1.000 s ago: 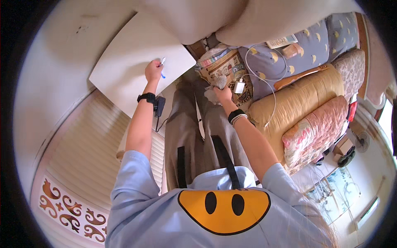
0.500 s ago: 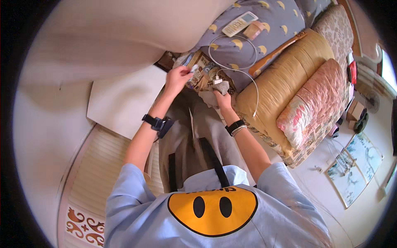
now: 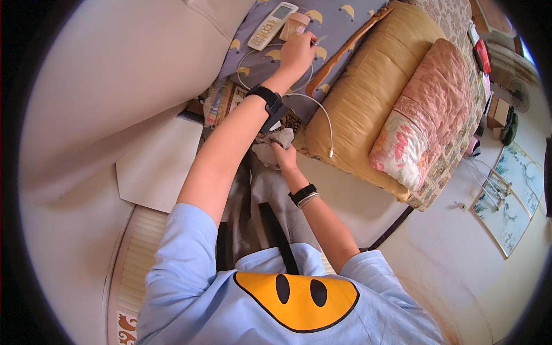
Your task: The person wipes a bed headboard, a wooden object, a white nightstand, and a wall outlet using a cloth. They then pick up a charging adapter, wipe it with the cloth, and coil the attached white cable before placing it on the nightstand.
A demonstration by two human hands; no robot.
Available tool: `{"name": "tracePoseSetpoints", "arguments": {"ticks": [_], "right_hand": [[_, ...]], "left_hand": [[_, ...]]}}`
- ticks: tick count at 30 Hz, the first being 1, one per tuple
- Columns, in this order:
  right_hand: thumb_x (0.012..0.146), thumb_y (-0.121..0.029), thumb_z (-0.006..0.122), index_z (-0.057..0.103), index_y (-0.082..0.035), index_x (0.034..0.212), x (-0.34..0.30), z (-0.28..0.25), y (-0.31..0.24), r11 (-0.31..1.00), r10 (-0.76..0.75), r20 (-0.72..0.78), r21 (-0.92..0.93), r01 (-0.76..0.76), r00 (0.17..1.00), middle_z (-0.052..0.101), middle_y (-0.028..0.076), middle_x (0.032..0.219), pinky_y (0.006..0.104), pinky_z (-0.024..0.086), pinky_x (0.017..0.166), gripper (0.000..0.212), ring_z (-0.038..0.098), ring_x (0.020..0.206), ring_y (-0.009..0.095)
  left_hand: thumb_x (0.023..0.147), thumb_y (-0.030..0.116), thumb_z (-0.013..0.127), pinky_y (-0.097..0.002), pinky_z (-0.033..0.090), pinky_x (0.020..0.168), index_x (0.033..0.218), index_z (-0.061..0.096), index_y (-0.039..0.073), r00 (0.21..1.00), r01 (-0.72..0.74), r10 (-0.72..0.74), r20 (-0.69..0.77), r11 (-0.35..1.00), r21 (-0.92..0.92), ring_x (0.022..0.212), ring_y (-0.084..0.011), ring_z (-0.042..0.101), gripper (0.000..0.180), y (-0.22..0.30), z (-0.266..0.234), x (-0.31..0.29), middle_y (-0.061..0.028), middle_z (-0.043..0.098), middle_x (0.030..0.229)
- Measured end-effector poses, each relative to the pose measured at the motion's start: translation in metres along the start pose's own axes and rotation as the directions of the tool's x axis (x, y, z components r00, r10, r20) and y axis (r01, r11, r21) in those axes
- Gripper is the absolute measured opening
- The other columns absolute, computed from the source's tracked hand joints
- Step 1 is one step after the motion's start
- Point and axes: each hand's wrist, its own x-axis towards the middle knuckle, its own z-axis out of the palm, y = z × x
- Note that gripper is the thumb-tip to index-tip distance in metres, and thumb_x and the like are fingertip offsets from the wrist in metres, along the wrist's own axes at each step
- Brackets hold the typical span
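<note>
My left hand reaches out over the grey bedding with its yellow crescent pattern. Its fingers are closed, and a small pale thing shows at the fingertips, too blurred to name. Just beyond the hand lies a small pinkish-tan box, with a white remote control to its left. My right hand grips a crumpled grey cloth low in front of my legs. A white cable loops on the bedding under my left wrist, its loose end hanging over a rolled gold quilt.
The rolled gold quilt and a folded pink quilt lie on the right. A wooden stick rests along the gold one. Patterned printed items lie left of my wrist. A white panel stands at lower left.
My left hand has moved forward and right, from above the printed items to beside the pinkish-tan box. My right hand still holds the grey cloth. The view has shifted.
</note>
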Motion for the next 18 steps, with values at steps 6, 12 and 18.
{"name": "tracePoseSetpoints", "arguments": {"ticks": [6,12,18], "right_hand": [[0.072,-0.026,0.067,0.060,0.002,0.105,0.002,0.007,0.009,0.999,0.021,0.003,0.027,-0.021,1.000,0.065,0.014,0.099,0.0347,0.046,0.081,0.044,0.062,0.092,0.025],[0.071,-0.026,0.068,0.060,0.002,0.104,0.009,0.005,-0.001,0.999,0.006,-0.023,-0.045,-0.007,1.000,0.066,0.014,0.095,0.0338,0.047,0.079,0.044,0.062,0.090,0.024],[0.081,-0.020,0.062,0.052,0.002,0.114,0.001,0.019,-0.036,0.970,-0.154,0.190,-0.159,0.185,0.970,0.061,0.012,0.106,0.0298,0.044,0.080,0.041,0.057,0.093,0.018]], "left_hand": [[0.079,0.009,0.060,-0.0412,0.049,0.074,0.113,0.052,0.006,0.997,-0.058,0.046,0.056,0.973,0.222,0.086,-0.0330,0.059,0.034,-0.004,-0.003,-0.005,-0.0136,0.059,0.101],[0.082,0.008,0.057,-0.0419,0.047,0.078,0.115,0.050,0.006,0.977,-0.209,0.212,-0.018,0.971,0.113,0.093,-0.0339,0.056,0.034,-0.005,-0.028,-0.027,-0.0138,0.053,0.110],[0.083,0.014,0.059,-0.0363,0.047,0.076,0.104,0.055,0.006,0.996,0.030,-0.038,-0.087,0.995,-0.092,0.089,-0.0266,0.057,0.023,-0.025,-0.078,-0.106,-0.0102,0.053,0.103]]}}
